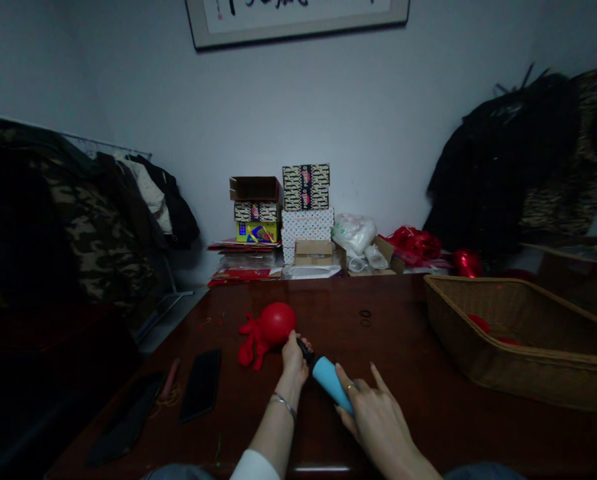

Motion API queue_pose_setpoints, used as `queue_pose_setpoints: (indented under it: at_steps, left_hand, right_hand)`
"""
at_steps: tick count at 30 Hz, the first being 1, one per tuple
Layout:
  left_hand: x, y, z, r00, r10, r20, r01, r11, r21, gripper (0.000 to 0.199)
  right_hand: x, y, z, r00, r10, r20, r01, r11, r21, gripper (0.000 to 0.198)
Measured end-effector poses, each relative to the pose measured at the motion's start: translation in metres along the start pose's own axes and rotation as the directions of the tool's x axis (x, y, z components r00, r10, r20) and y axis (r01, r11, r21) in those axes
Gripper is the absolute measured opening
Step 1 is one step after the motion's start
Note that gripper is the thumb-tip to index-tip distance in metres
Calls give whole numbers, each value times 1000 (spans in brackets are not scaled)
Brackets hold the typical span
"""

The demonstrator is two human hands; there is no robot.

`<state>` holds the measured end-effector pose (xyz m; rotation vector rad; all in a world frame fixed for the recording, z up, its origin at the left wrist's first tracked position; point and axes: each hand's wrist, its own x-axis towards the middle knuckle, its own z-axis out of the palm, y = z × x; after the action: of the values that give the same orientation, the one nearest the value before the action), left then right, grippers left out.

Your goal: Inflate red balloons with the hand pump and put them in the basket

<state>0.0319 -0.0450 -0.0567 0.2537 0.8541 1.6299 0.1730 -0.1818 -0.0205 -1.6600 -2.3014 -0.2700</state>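
Note:
A partly inflated red balloon (277, 323) rests on the table, with several soft red lobes bunched at its left side. My left hand (294, 360) is closed around its neck where it meets the black nozzle of a light-blue balloon pump (332, 383). The pump slants down to the right across the table. At its near end, my right hand (376, 417) holds the blue barrel between thumb and index finger, other fingers partly extended. My palm hides the pump's rear end.
A wicker basket (518, 373) with red pieces inside stands at the right. Dark phone-like slabs (201, 385) and a pinkish stick (170, 379) lie at the left. Two dark rings (365, 318) lie beyond the pump. Stacked boxes (307, 230) stand behind the table.

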Motion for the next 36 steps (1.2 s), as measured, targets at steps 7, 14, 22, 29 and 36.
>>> queue_pose_setpoints:
  at_steps: [7,14,22,29,36]
  left_hand:
    - [8,3,-3,999,48,10,-48,999,6,22]
    - [15,19,-3,999,53,-10,-53,999,0,20]
    - [17,24,1,999,34,-19,-35,999,-17,19]
    - [13,13,-2,999,34,5,-34,999,-10,19]
    - [5,2,3,1000,-9,-8,9,1000,3,21]
  right_hand:
    - [-16,5,6,999,-27,-44,29,999,30,60]
    - [-46,30,9,990,-94,-107,102,992,73,66]
    - [-53,37,3,985,-113,-132,118,992,33,64]
    - [-30,19,-5,1000,-23,-14,23,1000,8,59]
    - [1,3,-3,1000,-5,14,6,999,-36,56]
